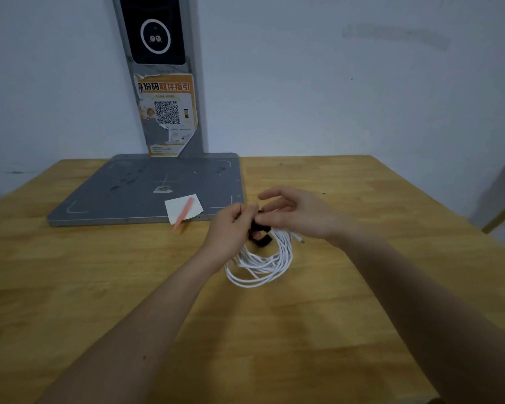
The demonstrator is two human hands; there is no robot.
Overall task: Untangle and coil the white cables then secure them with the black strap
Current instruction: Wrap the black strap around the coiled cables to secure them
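Wooden table [362, 287], grey flat base [146, 188] on it, white cables [263, 263]

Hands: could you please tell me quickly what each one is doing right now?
Left hand: pinching the black strap.
Right hand: also on the strap, upper fingers relaxed.

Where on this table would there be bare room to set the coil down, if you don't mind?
Bare wood lies right of the white cables and near the front edge. It is crowded around the grey base plate, paper and orange tool.
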